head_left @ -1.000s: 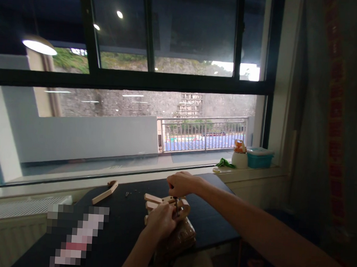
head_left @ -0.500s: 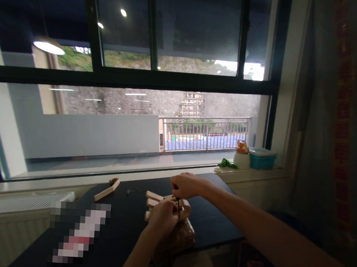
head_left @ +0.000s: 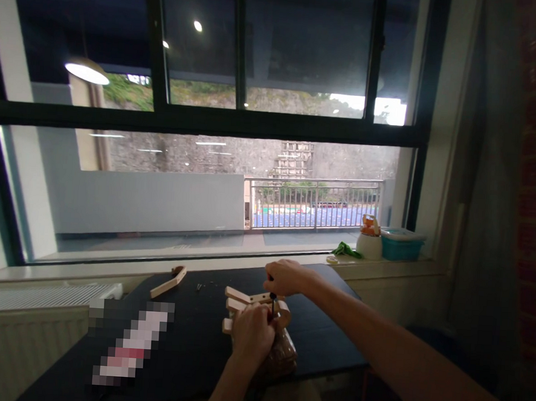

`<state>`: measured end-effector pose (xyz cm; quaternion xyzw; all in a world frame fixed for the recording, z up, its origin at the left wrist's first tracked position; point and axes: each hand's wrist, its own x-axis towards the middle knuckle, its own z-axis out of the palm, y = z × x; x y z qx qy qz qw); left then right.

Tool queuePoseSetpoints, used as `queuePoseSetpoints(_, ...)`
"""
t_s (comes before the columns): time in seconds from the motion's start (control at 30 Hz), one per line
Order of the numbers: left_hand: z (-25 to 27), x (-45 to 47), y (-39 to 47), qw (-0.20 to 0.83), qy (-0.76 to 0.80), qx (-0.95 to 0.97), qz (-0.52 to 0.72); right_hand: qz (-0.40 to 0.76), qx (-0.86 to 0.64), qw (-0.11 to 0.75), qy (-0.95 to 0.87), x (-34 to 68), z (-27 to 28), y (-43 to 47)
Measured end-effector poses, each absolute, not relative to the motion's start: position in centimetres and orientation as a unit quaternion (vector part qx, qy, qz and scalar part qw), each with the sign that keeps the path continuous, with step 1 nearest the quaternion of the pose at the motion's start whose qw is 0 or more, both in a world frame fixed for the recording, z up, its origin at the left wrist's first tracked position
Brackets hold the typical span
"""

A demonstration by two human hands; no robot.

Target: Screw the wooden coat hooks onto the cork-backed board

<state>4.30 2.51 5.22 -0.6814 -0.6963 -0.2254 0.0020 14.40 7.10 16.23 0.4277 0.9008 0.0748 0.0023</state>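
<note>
My right hand (head_left: 285,278) is closed around the dark handle of a screwdriver (head_left: 273,308), held upright with its thin shaft pointing down. Below it lies a light wooden assembly (head_left: 262,298) with several bar-like ends to the left, dark holes on top and a rounded part at the right. My left hand (head_left: 254,333) is closed on this assembly beside the shaft, and its fingers hide the screwdriver's tip. Under the wood is a shiny brown package (head_left: 284,353), apparently plastic-wrapped and partly covered by my left hand.
On the black table (head_left: 187,335), a loose angled wooden piece (head_left: 168,282) lies far left, with small screws (head_left: 200,287) nearby. A blurred-out pinkish item (head_left: 134,346) is at left. The sill holds a green cloth (head_left: 347,249), a white bottle (head_left: 369,244) and a teal box (head_left: 401,245).
The view has turned slightly left, so everything appears farther right. More of the screwdriver shows below my right hand. Both hands keep their holds.
</note>
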Motion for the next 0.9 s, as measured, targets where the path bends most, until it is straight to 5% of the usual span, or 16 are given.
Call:
queuePoseSetpoints(0.43, 5.4, 4.2, 2.8, -0.012, -0.696, -0.687, -0.207, 0.021, 0.39, 0.118, 0.913, 13.2, 18.7, 7.3)
queuePoseSetpoints(0.9, 5.6, 4.1, 2.7, -0.02, -0.694, -0.69, -0.205, 0.03, 0.388, 0.123, 0.913, 13.4, 19.6, 6.9)
